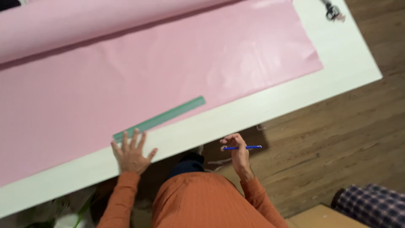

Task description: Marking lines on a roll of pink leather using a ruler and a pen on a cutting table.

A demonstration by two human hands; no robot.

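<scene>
My left hand lay spread flat at the worktop's near edge, fingertips on the green ruler along the pink sheet's near edge, while my right hand gripped a blue pen off the edge, no line visibly drawn yet.

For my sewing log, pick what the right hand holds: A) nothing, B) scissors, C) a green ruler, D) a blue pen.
D: the right hand grips a blue pen off the table's edge, while the green ruler lies on the pink sheet by the left hand.
</scene>
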